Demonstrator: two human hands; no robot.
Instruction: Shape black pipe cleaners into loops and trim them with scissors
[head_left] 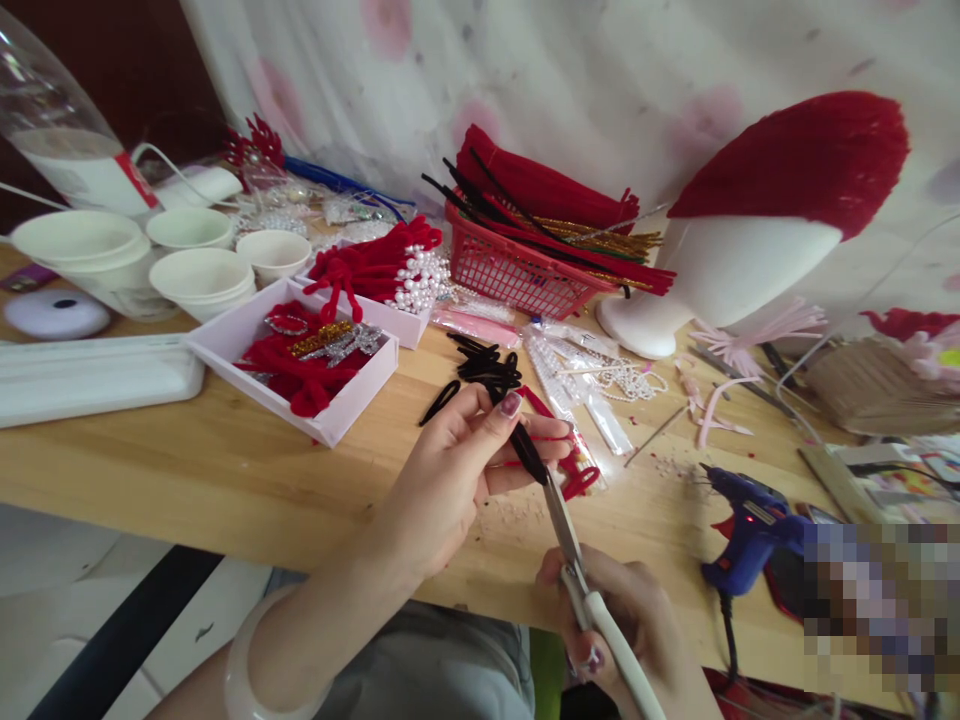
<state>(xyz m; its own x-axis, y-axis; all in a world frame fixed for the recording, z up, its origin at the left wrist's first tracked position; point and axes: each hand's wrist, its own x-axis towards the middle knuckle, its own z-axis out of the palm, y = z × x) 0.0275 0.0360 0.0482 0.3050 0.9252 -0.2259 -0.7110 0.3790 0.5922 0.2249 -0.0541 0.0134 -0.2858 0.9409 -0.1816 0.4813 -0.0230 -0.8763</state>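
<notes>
Between the thumb and fingers of my left hand point(442, 465) is a folded black chenille stem point(529, 455), its lower end pointing toward me. My right hand point(645, 625) grips white-handled scissors point(562, 525), and the blade tips meet the lower end of the black stem. The blades look nearly closed, and I cannot tell whether they cut into it. Just behind my left hand lies a pile of black chenille loops point(487, 365) on the wooden table point(315, 500). Red chenille pieces point(579, 482) lie beyond my left fingertips.
White boxes hold red chenille pieces point(315, 372) and pearl-tipped stems point(375, 262). Behind stands a red basket point(517, 265) of stems. A foam head point(735, 270) with a red cover, a blue glue gun point(757, 530), paper cups point(202, 280) and a bottle point(67, 150) surround the workspace.
</notes>
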